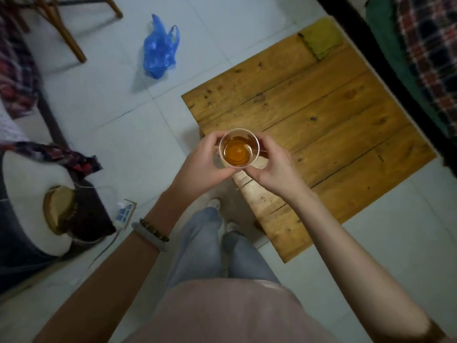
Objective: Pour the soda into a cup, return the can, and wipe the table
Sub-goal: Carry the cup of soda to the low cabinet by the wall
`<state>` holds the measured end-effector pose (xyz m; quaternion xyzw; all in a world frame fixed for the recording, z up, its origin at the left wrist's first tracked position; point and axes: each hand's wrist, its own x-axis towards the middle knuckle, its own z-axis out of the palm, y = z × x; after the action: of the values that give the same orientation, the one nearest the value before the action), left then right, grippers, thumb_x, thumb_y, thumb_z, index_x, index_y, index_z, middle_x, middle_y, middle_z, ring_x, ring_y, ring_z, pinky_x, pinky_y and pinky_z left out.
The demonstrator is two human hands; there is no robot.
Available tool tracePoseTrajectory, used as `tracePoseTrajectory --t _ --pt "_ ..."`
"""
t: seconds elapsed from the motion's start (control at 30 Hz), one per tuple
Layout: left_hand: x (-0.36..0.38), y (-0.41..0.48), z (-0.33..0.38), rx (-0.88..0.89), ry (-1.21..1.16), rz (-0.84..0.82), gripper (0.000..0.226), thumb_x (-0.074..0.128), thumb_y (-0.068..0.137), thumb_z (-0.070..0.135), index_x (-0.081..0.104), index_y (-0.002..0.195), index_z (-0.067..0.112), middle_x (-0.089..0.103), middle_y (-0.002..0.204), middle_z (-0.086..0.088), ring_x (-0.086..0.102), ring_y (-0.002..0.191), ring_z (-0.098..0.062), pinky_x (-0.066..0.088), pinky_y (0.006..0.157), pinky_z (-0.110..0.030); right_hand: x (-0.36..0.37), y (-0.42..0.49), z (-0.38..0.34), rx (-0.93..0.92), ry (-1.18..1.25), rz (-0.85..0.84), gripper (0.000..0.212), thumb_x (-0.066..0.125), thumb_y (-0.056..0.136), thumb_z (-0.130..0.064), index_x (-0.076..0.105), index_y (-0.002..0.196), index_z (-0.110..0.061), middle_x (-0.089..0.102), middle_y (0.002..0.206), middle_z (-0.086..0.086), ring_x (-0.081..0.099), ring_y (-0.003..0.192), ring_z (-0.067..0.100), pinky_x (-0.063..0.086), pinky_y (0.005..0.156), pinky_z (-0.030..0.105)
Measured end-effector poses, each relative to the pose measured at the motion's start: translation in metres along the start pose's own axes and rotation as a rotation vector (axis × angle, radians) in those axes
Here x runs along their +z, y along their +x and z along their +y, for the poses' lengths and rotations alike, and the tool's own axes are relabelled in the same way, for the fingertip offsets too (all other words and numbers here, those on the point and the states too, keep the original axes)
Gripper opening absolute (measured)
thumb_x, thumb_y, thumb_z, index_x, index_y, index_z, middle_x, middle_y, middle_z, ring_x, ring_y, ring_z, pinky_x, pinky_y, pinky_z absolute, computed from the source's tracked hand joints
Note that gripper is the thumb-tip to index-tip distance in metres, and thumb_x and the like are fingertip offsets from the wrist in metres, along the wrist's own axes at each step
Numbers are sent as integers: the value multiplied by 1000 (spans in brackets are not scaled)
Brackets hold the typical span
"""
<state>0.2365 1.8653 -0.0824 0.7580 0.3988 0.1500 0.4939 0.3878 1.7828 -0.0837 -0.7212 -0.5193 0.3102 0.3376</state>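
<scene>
Cup (238,148) of amber soda, gripped by curled fingers of left hand (205,157) and right hand (274,164), apparently just above the desk (321,107) corner (can unseen): lower it level, slowly, well inboard.

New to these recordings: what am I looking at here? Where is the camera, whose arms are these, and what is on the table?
There is no robot. The single picture comes from a camera worn on a person's head, looking down, so the arms are the wearer's own. The left hand and right hand both hold a cup of amber drink at the near edge of a wooden table. A yellow-green cloth lies on its far corner. A blue plastic bag sits on the floor. No can shows.
</scene>
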Motion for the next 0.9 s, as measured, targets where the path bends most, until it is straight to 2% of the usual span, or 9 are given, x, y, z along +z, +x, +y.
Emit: tracePoseTrajectory --t 0.07,0.2,0.37,0.47,0.6,0.73,0.9 --pt "-15 -28 -1 -31 -17 104 60 81 68 36 46 117 30 55 113 17 53 107 -2 44 90 -21 10 -1 -19 -56 12 -93 58 77 74 -17 49 125 -14 59 119 -2 56 105 6 48 89 19" --pt "-38 -86 -10 -99 -36 295 59 83 66 31 47 113 27 57 111 10 55 105 -7 46 89 -24 40 -8 -53 -164 -22 -295 60 77 74 -17 48 126 -13 59 119 0 56 106 5 46 90 15" --pt "-57 -162 -39 -253 -59 500 64 83 65 34 47 118 25 57 116 8 52 110 -8 45 95 -33 90 -20 -96 -329 -75 -511 61 77 74 -18 48 127 -7 60 119 4 58 108 12 48 94 25" --pt "-68 -210 -55 -363 -72 626 70 83 64 37 45 122 26 56 122 8 51 114 -9 45 97 -36 125 -32 -126 -410 -112 -631 63 77 75 -19 46 129 -8 58 123 4 54 109 8 41 90 8" --pt "-87 -280 -68 -488 -97 790 71 82 64 40 43 123 29 54 125 10 49 114 -7 45 97 -33 179 -58 -172 -539 -129 -790 62 76 76 -22 46 129 -10 57 123 1 53 107 6 36 86 -1" --pt "-106 -355 -80 -568 -159 944 71 82 65 36 42 124 30 52 127 9 48 115 -8 43 95 -27 236 -95 -218 -645 -119 -914 61 77 76 -22 48 128 -10 57 123 1 54 105 6 39 87 2" --pt "-125 -451 -101 -592 -185 1125 69 83 64 34 45 122 27 55 122 9 50 113 -5 43 94 -22 308 -154 -275 -728 -88 -1071 59 77 76 -21 48 127 -15 55 118 -6 52 103 2 40 87 3"
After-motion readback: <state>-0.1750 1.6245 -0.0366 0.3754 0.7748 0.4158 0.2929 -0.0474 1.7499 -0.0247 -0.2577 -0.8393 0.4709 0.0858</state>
